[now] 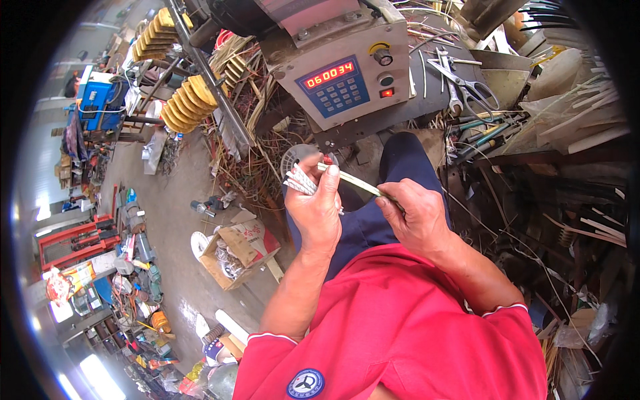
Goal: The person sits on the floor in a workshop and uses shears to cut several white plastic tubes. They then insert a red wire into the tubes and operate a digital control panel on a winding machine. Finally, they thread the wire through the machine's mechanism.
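Over my lap, my left hand (316,205) is closed around a bundle of white patterned sleeving pieces (301,180). Between its thumb and fingers it also pinches one end of a pale, thin sleeve-like strip (357,183). The fingers of my right hand (415,212) grip the strip's other end. A bit of red material (327,159) shows just beyond my left fingertips; what it belongs to is unclear. Beyond both hands stands a metal machine control box (345,75) with a lit red display, a keypad, a knob and a lit red switch.
Scissors (467,87) and a wrench (451,95) lie on the dark surface right of the control box, with pen-like tools (482,137) nearer me. Yellow ribbed coil formers (189,104) hang left. An open cardboard box (232,257) stands on the floor. Wire scraps surround the machine.
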Tool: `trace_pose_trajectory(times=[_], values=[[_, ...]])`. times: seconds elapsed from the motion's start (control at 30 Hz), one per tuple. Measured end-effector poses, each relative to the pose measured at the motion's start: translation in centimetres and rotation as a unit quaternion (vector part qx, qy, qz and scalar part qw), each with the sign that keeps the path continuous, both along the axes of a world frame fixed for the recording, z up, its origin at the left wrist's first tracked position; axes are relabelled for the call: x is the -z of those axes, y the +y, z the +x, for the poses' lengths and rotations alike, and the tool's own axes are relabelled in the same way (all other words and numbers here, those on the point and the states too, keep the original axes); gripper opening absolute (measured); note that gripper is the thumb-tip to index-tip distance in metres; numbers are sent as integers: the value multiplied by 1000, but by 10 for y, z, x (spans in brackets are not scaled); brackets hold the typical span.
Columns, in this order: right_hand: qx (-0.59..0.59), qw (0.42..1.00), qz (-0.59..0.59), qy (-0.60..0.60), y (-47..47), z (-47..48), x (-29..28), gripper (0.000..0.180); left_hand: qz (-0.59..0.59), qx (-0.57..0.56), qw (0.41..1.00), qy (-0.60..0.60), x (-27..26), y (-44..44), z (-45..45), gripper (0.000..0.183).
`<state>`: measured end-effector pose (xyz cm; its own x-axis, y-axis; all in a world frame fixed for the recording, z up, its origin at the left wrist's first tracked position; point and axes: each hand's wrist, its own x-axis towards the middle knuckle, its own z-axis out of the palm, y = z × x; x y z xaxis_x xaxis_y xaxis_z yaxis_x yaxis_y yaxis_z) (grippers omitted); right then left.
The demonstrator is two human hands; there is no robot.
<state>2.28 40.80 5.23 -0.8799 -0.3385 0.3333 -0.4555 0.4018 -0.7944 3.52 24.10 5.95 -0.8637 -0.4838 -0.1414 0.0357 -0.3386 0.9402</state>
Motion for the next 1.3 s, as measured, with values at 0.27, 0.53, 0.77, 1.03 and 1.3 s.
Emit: trace_pose_trajectory(times=[0.27,0.53,0.77,1.03,1.3], values=[[22,1000,3,10,0,0,2,14,-48,-7,999,-17,3,0,3,21],[-5,998,6,59,9,-12,8,13,59,24,997,-42,5,-7,3,7],[-4,997,25,72,16,-18,5,14,47,0,998,-32,4,-7,-1,6],[-1,998,-11,69,24,-29,19,13,76,-1,995,-64,-1,0,-1,14],[-34,994,77,70,29,-35,18,14,-614,186,759,108,-1,18,-4,27]])
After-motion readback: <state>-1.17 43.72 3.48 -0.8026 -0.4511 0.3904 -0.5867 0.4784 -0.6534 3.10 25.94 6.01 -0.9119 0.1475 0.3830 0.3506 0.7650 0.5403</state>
